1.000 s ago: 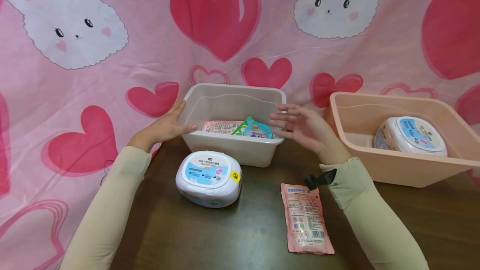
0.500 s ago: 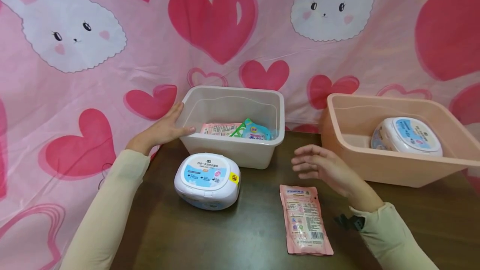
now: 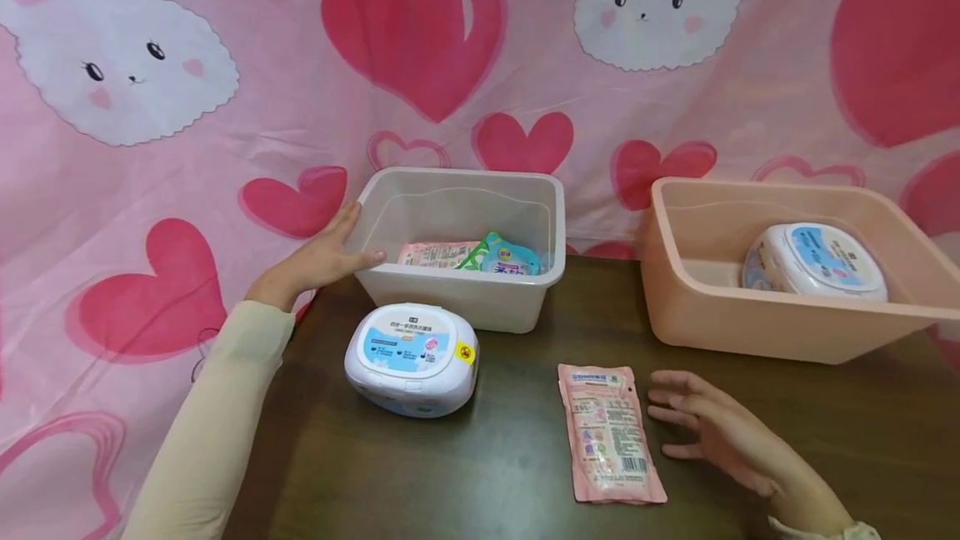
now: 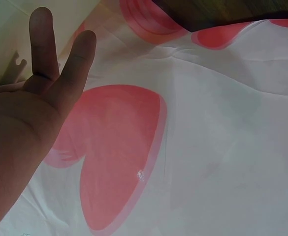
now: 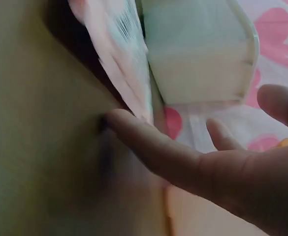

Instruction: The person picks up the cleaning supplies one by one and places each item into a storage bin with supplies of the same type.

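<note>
My left hand [image 3: 307,265] rests against the left side of the light grey bin [image 3: 457,294], its thumb at the front rim and its other fingers along the outer wall. That hand [image 4: 40,93] shows extended fingers in the left wrist view. Just right of a pink pouch [image 3: 609,436] that lies flat on the table, my right hand [image 3: 720,432] holds nothing, fingers spread and slightly bent. In the right wrist view a fingertip of the right hand [image 5: 222,172] is right at the edge of the pouch [image 5: 126,64].
A white lidded tub [image 3: 411,361] stands before the grey bin. Inside that bin lie a pink pouch [image 3: 435,255] and a green-blue packet [image 3: 510,259]. At the right, a peach bin [image 3: 750,327] holds a similar tub [image 3: 821,261]. A heart-patterned cloth [image 3: 525,48] hangs behind the table.
My right hand has moved from the grey bin's right rim down and toward me, to beside the pink pouch on the table. The left hand stays at the bin.
</note>
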### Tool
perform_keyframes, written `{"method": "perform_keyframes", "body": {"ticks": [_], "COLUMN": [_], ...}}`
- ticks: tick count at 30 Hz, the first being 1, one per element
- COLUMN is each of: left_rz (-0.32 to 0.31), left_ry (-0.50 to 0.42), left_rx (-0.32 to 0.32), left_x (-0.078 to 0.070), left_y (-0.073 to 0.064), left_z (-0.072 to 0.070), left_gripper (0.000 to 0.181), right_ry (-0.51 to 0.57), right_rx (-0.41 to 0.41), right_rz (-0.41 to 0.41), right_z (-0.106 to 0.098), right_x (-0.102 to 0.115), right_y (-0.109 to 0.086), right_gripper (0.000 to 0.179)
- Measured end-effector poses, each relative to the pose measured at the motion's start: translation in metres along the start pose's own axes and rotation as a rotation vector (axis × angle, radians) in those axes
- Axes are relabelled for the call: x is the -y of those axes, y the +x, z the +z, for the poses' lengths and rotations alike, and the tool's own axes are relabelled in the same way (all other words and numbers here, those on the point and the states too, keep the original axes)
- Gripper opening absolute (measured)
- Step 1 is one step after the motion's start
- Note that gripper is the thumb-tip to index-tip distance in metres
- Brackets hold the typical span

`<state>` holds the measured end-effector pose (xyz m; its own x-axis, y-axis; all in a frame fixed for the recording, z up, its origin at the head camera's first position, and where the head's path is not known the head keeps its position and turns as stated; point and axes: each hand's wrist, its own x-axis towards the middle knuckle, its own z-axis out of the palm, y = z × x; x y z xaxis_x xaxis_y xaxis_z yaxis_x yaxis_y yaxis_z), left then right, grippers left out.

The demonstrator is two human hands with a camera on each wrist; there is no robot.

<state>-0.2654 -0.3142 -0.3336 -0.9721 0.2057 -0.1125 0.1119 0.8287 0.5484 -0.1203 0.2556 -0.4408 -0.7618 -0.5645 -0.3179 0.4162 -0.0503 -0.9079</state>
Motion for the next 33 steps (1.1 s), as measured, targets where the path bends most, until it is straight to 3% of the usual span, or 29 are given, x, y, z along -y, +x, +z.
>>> {"method": "perform_keyframes", "body": {"ticks": [2, 5, 16, 21, 24, 28, 33], "left_rz": [-0.014, -0.023, -0.024, -0.019, -0.016, -0.017, -0.016], "left_ry": [-0.012, -0.029, -0.049, -0.043, -0.034, -0.022, -0.018], "left_rx": [-0.003, -0.002, -0.003, -0.005, -0.008, -0.010, -0.011], "left_x": [0.000, 0.000, -0.001, -0.001, 0.000, 0.000, 0.000], "left_y": [-0.001, -0.003, -0.005, -0.005, -0.005, -0.005, -0.004], "left_z": [-0.001, -0.001, 0.002, 0.002, 0.001, 0.001, 0.001], "left_gripper": [0.115, 0.115, 0.118, 0.117, 0.115, 0.115, 0.115], "right_ry": [0.077, 0.157, 0.284, 0.400, 0.432, 0.356, 0.155], "right_rx": [0.034, 0.017, -0.200, -0.147, -0.082, -0.030, -0.137], "right_rz": [0.014, 0.018, 0.054, 0.080, 0.094, 0.087, 0.055], "right_z": [0.001, 0.006, 0.019, 0.020, 0.022, 0.029, 0.042], "right_x": [-0.005, -0.009, -0.016, -0.018, -0.019, -0.019, -0.020], "right_y": [-0.003, -0.005, -0.001, 0.002, 0.007, 0.016, 0.023], "right_gripper": [0.035, 0.036, 0.026, 0.024, 0.037, 0.058, 0.055]}}
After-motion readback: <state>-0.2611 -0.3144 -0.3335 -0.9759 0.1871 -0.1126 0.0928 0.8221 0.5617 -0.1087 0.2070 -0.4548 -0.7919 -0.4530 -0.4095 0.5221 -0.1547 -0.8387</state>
